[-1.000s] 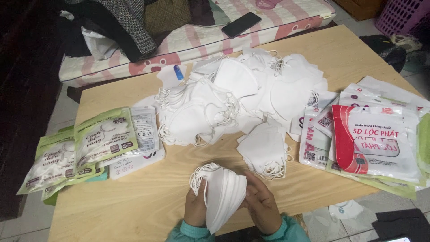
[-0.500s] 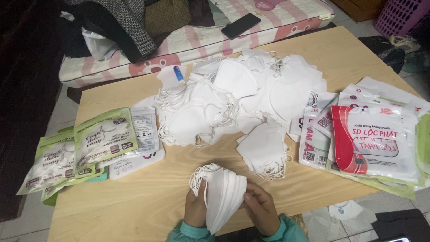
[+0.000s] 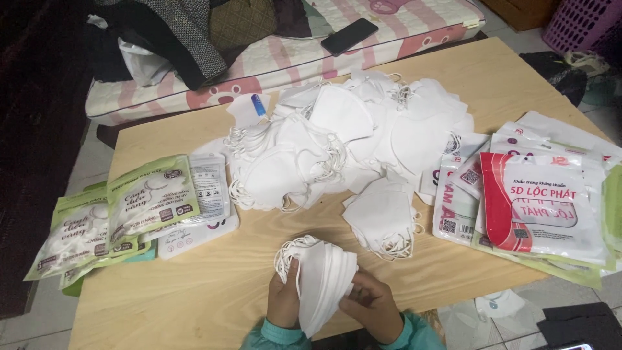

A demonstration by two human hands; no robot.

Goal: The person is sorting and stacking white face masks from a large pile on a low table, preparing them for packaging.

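Nothing has visibly moved since the earlier frames. Both wrists are cut off at the bottom edge. Left hand (image 3: 284,304) and right hand (image 3: 374,310) close their fingers around a neat stack of folded white fabric masks (image 3: 321,282), held upright over the pale wooden counter (image 3: 214,285) near its front edge.

Green pouches (image 3: 110,220): I see flat green-and-white packs overlapping at nine o'clock.
Red pouches (image 3: 538,207): flat red-and-white packs fanned at three o'clock.
Phone (image 3: 349,36): dark screen, twelve o'clock, on the mattress (image 3: 421,26).
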